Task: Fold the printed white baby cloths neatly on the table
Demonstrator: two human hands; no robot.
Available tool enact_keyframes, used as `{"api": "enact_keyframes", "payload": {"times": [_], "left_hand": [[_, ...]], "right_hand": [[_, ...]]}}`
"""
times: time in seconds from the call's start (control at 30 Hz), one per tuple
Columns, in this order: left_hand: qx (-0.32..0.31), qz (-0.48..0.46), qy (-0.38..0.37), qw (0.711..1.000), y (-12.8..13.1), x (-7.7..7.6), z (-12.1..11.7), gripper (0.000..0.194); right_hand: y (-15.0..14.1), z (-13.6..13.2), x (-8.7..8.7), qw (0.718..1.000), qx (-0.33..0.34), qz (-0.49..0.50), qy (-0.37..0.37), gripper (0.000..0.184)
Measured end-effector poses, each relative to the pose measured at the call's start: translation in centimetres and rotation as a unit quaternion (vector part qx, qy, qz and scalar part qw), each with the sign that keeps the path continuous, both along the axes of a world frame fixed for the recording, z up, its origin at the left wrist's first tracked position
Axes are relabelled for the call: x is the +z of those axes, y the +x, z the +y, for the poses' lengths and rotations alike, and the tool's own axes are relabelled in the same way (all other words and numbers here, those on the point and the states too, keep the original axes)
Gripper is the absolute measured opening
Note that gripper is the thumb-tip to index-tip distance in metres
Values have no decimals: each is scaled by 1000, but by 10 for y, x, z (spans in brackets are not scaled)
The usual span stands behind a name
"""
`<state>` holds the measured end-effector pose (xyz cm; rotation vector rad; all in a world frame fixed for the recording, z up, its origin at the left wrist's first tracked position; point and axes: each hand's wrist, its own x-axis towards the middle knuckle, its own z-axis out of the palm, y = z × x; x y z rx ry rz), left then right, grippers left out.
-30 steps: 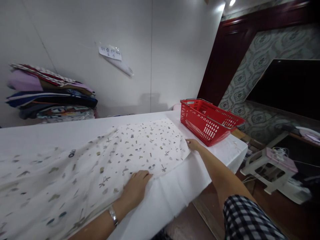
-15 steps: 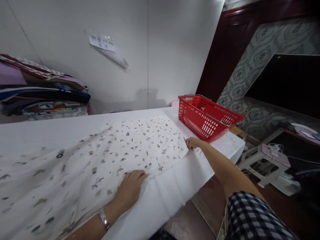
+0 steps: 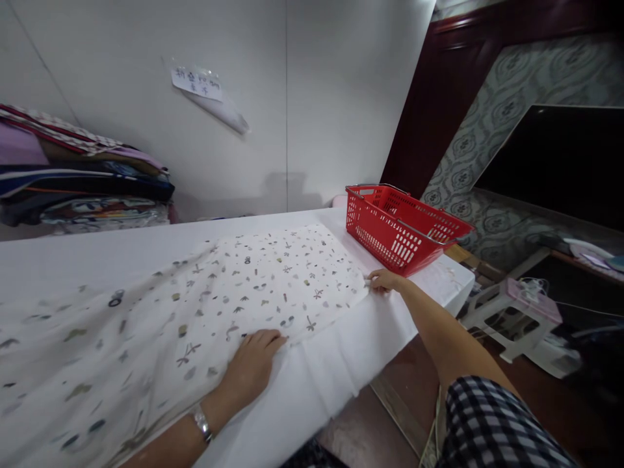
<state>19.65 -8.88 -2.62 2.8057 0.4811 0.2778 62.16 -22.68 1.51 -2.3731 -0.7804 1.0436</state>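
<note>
A: Where is the printed white cloth (image 3: 277,279)?

B: Spread lengthwise along the white-covered table (image 3: 312,390), smooth toward the right end and loosely wrinkled on the left, where it runs out of view.

A: What about the right hand (image 3: 385,281)?

B: It's at the cloth's right end, at the near corner. Thumb and fingers are closed together in a pinch on that corner, with a little fabric between the tips. The arm comes in from the near right, in a black-and-white checked sleeve (image 3: 492,419).

A: And the left hand (image 3: 253,364)?

B: Palm down on the cloth's near edge, left of the other hand, fingers side by side and gently bent. Whether they grip any fabric underneath, I can't make out. A silver band (image 3: 201,421) circles the wrist.

A: Anything close by?

B: A red shopping basket (image 3: 380,227) stands just beyond the right hand, on the far right part of the table. At the far left is a stack of folded fabrics (image 3: 88,185). A handwritten paper sign (image 3: 195,81) hangs on the far wall (image 3: 234,169), its lower part curling.

A: Off the table?

B: On the right, a plastic stool (image 3: 519,309) with a pink seat bears white cables (image 3: 535,289).
</note>
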Motion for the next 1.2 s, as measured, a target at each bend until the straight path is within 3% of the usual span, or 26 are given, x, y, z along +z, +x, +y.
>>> {"api": "enact_keyframes", "payload": {"times": [0.1, 0.23, 0.53, 0.67, 0.8, 1.07, 1.2], "left_hand": [[1, -1, 2, 1000, 0, 0, 1, 59], [3, 4, 5, 1000, 0, -1, 1, 59], [3, -4, 1, 1000, 0, -1, 0, 58], [7, -7, 2, 1000, 0, 0, 1, 58], [5, -15, 4, 1000, 0, -2, 2, 58], [5, -9, 4, 1000, 0, 2, 1, 56], [7, -6, 3, 1000, 0, 1, 2, 57]], "right_hand": [[-6, 7, 2, 1000, 8, 28, -7, 36], [-11, 11, 6, 999, 0, 38, -5, 21], [-1, -24, 0, 996, -53, 63, 16, 18], [-5, -20, 1, 995, -52, 83, 16, 24], [-9, -13, 2, 993, -53, 101, 35, 18], [-2, -38, -4, 990, -79, 97, 60, 15], [-4, -35, -5, 993, -83, 67, 50, 18]]}}
